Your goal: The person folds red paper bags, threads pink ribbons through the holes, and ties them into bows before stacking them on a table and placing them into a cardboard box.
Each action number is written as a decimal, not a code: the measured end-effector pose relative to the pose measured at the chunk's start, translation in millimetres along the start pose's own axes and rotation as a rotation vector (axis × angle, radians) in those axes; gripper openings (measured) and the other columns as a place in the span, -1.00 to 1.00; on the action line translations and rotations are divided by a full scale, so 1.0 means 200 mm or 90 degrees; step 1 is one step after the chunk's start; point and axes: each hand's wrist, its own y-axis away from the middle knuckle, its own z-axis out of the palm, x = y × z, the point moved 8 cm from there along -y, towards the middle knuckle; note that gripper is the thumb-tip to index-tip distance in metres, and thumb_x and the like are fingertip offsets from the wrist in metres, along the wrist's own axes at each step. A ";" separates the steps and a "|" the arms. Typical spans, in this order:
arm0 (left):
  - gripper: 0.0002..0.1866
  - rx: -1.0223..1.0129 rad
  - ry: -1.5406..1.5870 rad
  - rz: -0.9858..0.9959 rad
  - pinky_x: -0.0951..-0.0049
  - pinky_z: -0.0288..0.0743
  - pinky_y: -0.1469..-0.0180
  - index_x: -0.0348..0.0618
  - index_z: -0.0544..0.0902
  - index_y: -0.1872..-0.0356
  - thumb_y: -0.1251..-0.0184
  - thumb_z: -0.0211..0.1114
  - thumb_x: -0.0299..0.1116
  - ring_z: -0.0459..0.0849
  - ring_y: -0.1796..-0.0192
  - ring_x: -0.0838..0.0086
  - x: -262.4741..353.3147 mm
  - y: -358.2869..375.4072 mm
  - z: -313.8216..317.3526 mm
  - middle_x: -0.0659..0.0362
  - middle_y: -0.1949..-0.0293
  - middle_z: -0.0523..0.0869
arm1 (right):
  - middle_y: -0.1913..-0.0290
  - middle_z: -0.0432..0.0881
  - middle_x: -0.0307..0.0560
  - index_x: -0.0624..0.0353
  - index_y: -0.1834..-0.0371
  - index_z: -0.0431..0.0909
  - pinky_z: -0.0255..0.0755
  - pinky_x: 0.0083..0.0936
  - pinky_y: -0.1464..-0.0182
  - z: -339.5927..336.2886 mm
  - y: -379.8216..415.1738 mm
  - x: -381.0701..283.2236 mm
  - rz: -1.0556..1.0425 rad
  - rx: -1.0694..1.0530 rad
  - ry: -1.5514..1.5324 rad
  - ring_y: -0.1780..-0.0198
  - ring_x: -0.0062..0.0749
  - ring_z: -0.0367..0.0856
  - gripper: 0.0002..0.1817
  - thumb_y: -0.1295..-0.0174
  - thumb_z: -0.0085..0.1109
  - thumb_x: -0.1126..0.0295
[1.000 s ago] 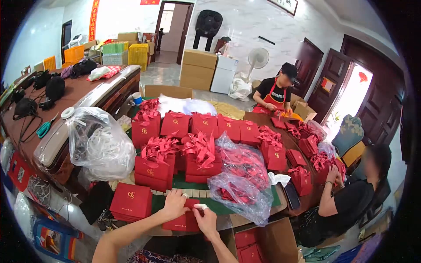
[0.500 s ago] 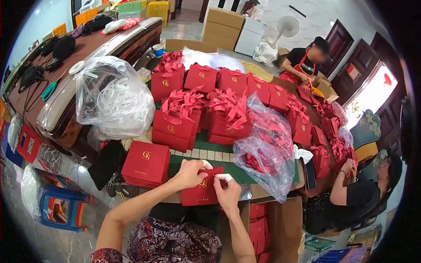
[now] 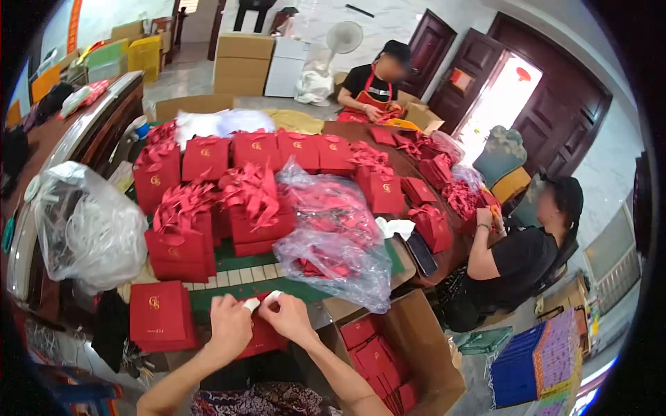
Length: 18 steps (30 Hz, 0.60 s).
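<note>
At the table's near edge, my left hand point(image 3: 232, 324) and my right hand point(image 3: 288, 317) pinch the top edge of a red bag point(image 3: 262, 340), their fingertips close together. White wraps cover a finger on each hand. Both hands hide much of the bag. Left of them lies a stack of flat red bags point(image 3: 161, 315) with a gold logo. Beyond the hands a row of pale rectangular pieces point(image 3: 239, 276) runs over a green mat point(image 3: 202, 303). Standing red bags with ribbons point(image 3: 179, 246) are behind it.
A clear plastic bag of red ribbons point(image 3: 333, 236) lies right of centre. An open carton point(image 3: 427, 347) of red bags stands below right. A plastic bag of white strips point(image 3: 90, 229) is at left. One co-worker point(image 3: 374, 87) is across the table, another point(image 3: 520, 256) at right.
The view has swung to the right, so the table's contents appear further left and more of the carton shows. My hands have come closer together at the bag's top edge.
</note>
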 end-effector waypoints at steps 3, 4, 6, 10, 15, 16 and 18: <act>-0.70 -0.003 0.061 -0.022 0.19 0.42 0.13 -0.20 0.72 0.14 -0.02 0.29 -0.50 0.58 0.21 0.17 0.01 0.00 0.05 0.03 0.35 0.70 | 0.35 0.71 0.08 0.15 0.30 0.67 0.54 -0.19 0.20 -0.02 0.00 -0.01 -0.005 -0.001 -0.015 0.27 0.02 0.71 -0.77 -0.19 0.29 0.20; -0.70 0.001 0.061 -0.020 0.19 0.42 0.13 -0.20 0.72 0.14 -0.02 0.29 -0.50 0.58 0.21 0.17 0.00 -0.02 0.05 0.03 0.35 0.70 | 0.35 0.71 0.07 0.16 0.28 0.65 0.54 -0.19 0.21 -0.03 0.00 -0.03 -0.016 0.014 -0.017 0.27 0.01 0.71 -0.78 -0.21 0.28 0.22; -0.74 -0.021 0.206 -0.153 0.09 0.43 0.14 -0.14 0.67 0.13 -0.12 0.30 -0.50 0.60 0.19 0.07 -0.13 -0.02 0.10 0.05 0.39 0.67 | 0.32 0.71 0.06 0.14 0.25 0.64 0.54 -0.21 0.23 -0.03 0.02 -0.05 -0.049 0.049 -0.023 0.28 -0.01 0.70 -0.80 -0.27 0.25 0.23; -0.85 -0.087 0.396 -0.262 0.23 0.56 0.27 -0.24 0.71 0.23 -0.24 0.30 -0.42 0.72 0.33 0.09 -0.25 -0.04 0.23 -0.01 0.35 0.75 | 0.31 0.69 -0.02 0.08 0.20 0.67 0.55 -0.35 0.26 -0.01 0.02 0.00 -0.123 0.128 0.019 0.32 -0.12 0.69 -0.84 -0.24 0.33 0.29; -0.86 -0.121 0.437 -0.332 0.36 0.59 0.26 -0.26 0.72 0.26 -0.29 0.31 -0.41 0.80 0.30 0.24 -0.30 -0.07 0.26 -0.02 0.38 0.78 | 0.29 0.62 -0.06 0.06 0.17 0.62 0.54 -0.27 0.18 0.04 -0.05 0.01 -0.200 0.079 0.026 0.20 -0.09 0.65 -0.86 -0.29 0.25 0.29; -0.86 -0.123 0.437 -0.332 0.36 0.59 0.26 -0.26 0.72 0.26 -0.29 0.31 -0.41 0.80 0.30 0.24 -0.33 -0.08 0.30 -0.02 0.38 0.78 | 0.28 0.62 -0.06 0.07 0.16 0.63 0.54 -0.28 0.15 0.05 -0.07 0.01 -0.191 0.051 0.013 0.17 -0.09 0.64 -0.85 -0.29 0.24 0.28; -0.86 -0.118 0.540 -0.392 0.41 0.59 0.24 -0.29 0.73 0.27 -0.30 0.31 -0.41 0.80 0.30 0.32 -0.40 0.01 0.38 0.00 0.40 0.78 | 0.23 0.60 -0.05 0.08 0.12 0.63 0.54 -0.31 0.08 0.04 -0.10 0.00 -0.175 0.001 0.002 0.11 -0.08 0.63 -0.82 -0.32 0.23 0.26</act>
